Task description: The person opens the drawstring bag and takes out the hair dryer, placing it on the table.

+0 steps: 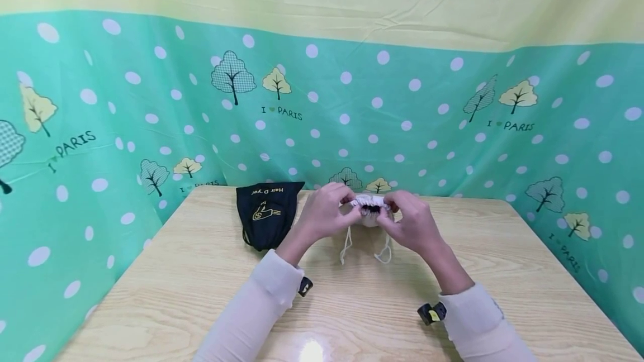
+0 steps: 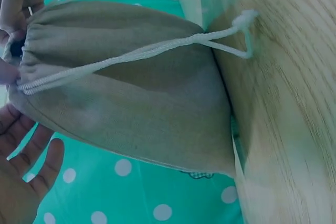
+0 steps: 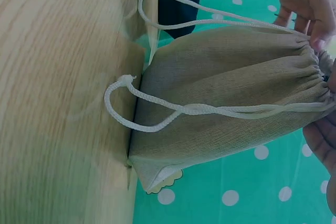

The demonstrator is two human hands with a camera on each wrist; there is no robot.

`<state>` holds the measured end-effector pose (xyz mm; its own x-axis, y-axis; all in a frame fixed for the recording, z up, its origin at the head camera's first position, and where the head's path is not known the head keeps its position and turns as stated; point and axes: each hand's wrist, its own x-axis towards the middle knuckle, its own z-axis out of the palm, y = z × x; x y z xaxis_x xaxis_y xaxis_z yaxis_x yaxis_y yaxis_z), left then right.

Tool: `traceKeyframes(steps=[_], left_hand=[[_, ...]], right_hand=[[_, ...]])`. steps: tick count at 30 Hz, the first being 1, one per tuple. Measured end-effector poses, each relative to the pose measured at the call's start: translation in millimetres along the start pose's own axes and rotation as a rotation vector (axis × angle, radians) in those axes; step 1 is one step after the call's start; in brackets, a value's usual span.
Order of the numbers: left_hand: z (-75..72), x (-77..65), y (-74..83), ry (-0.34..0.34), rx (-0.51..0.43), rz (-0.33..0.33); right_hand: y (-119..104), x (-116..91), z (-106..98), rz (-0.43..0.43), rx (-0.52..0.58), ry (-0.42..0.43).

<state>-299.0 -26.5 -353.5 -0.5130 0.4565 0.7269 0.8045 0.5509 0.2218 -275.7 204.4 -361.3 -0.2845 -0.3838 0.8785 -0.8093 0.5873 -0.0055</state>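
A beige cloth drawstring bag (image 2: pixel 131 108) stands upright on the table, its gathered mouth partly open and dark inside. My left hand (image 1: pixel 329 210) pinches the left side of the rim between thumb and fingers. On the opposite side, my right hand (image 1: pixel 413 220) pinches the rim in the same manner. Two knotted white drawstrings (image 3: pixel 152 98) hang from the mouth down the bag's near face, one near each side. What lies inside the bag cannot be made out.
A black drawstring pouch (image 1: pixel 266 214) with gold "Hair Dryer" lettering lies at the table's back left. The wooden table (image 1: pixel 352 317) meets a green polka-dot curtain (image 1: pixel 352 99) at its back. A dark camera band (image 1: pixel 431 313) is on the right wrist.
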Motion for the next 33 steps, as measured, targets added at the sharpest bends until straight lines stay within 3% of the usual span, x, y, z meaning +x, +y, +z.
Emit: traceKeyframes(steps=[9,14,21,33], left_hand=[[5.6,2.3,2.7,0.047,0.010,0.034],[5.8,3.6,4.4,0.104,0.007,0.111],[3.2,4.2,3.7,0.117,-0.010,0.181],[-1.3,3.3,0.0,0.110,0.003,0.145]], right_hand=[[-4.1,4.9,-3.9,0.010,-0.018,-0.031],[-5.1,6.2,-3.8,0.001,-0.016,-0.033],[-7.3,8.8,-3.4,-0.018,0.028,-0.058],[-5.6,8.9,-5.9,0.006,0.040,-0.071]])
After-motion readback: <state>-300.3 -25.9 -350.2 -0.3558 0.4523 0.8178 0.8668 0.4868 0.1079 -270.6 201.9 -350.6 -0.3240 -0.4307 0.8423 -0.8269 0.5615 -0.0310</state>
